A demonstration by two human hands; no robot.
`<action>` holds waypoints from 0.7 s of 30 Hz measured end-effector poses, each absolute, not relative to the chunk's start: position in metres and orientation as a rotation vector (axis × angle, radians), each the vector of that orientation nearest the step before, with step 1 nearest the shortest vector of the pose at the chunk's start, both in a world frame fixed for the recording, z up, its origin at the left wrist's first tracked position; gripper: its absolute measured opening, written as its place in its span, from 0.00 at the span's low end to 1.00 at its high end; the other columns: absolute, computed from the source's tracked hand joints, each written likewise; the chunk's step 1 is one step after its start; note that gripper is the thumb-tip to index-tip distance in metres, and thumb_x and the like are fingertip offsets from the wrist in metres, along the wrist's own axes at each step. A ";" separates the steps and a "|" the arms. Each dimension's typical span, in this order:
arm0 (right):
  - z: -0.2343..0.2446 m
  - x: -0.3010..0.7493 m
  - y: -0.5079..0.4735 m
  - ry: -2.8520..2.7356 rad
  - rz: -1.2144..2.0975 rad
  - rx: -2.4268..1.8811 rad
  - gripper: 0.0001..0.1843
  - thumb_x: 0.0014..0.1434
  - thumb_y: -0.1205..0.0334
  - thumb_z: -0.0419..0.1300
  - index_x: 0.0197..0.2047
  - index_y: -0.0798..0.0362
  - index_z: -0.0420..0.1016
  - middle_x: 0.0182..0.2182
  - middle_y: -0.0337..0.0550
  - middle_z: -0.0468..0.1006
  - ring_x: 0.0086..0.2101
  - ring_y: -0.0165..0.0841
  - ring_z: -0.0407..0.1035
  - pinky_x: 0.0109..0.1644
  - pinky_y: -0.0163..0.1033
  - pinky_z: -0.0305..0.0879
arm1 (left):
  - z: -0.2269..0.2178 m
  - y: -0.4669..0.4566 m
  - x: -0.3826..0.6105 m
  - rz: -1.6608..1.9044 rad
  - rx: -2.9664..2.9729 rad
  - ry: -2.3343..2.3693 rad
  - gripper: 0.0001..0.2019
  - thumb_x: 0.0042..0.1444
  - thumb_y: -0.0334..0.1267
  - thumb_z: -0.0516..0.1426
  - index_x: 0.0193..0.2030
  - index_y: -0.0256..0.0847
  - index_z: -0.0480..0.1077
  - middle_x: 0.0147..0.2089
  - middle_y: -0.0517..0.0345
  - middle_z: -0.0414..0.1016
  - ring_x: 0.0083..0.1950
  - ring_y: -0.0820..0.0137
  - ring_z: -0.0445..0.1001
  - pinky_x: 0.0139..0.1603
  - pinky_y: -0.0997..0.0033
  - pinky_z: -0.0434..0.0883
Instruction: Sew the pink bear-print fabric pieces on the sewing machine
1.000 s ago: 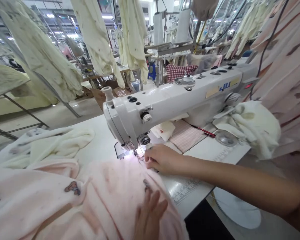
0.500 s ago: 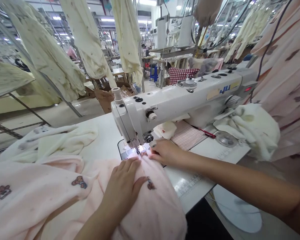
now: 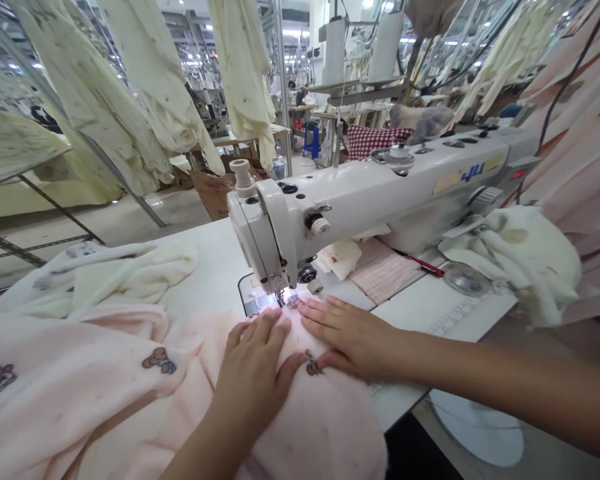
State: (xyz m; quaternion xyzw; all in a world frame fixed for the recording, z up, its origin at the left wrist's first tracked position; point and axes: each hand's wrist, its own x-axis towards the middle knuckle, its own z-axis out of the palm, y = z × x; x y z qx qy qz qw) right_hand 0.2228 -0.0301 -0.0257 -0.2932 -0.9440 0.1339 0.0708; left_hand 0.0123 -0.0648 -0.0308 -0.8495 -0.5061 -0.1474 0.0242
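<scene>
Pink fleece fabric (image 3: 325, 420) printed with small bears lies over the table and runs up to the lit needle area of a white sewing machine (image 3: 370, 200). My left hand (image 3: 257, 360) rests flat on this fabric, fingertips just in front of the presser foot (image 3: 281, 298). On the fabric's right side lies my right hand (image 3: 353, 337), fingers stretched out and pointing toward the needle. Both hands press the cloth from above. The fabric edge right under the foot is partly hidden by the fingers.
Cream fabric (image 3: 135, 277) lies on the table's left. Behind my right hand are a pink checked cloth (image 3: 383, 270), a red pen-like tool (image 3: 425, 265) and a clear round dish (image 3: 466, 280). A cream bundle (image 3: 520, 253) hangs at the right edge. Thread cones (image 3: 385, 50) stand behind the machine.
My right hand has come down from beside the needle and now lies flat on the fabric. My left hand stays on the cloth near the foot. The view has shifted slightly.
</scene>
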 end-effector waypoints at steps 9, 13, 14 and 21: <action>-0.023 0.224 -0.004 -2.882 0.450 -0.860 0.32 0.65 0.47 0.46 0.65 0.60 0.52 0.63 0.52 0.54 0.63 0.41 0.44 0.66 0.54 0.33 | -0.033 -0.052 0.011 -0.454 -2.545 -1.631 0.14 0.60 0.45 0.51 0.50 0.42 0.63 0.57 0.48 0.67 0.54 0.59 0.68 0.52 0.54 0.57; -0.024 0.222 0.005 -2.874 0.450 -0.864 0.31 0.65 0.47 0.47 0.64 0.58 0.55 0.60 0.53 0.61 0.61 0.42 0.51 0.66 0.56 0.35 | -0.038 -0.044 0.009 -0.507 -2.497 -1.614 0.16 0.58 0.46 0.52 0.49 0.39 0.62 0.54 0.45 0.69 0.54 0.59 0.68 0.50 0.55 0.57; -0.023 0.221 0.007 -2.872 0.438 -0.864 0.31 0.64 0.47 0.48 0.63 0.58 0.56 0.58 0.53 0.64 0.60 0.43 0.53 0.65 0.56 0.35 | -0.040 -0.042 0.008 -0.517 -2.484 -1.611 0.17 0.58 0.46 0.52 0.49 0.38 0.61 0.53 0.44 0.70 0.54 0.59 0.69 0.50 0.55 0.57; -0.019 0.217 0.017 -2.867 0.322 -0.883 0.27 0.63 0.47 0.49 0.57 0.57 0.66 0.46 0.53 0.75 0.56 0.43 0.59 0.64 0.53 0.42 | -0.042 -0.031 0.005 -0.516 -2.456 -1.692 0.17 0.57 0.47 0.53 0.47 0.36 0.63 0.43 0.48 0.72 0.49 0.59 0.70 0.51 0.55 0.58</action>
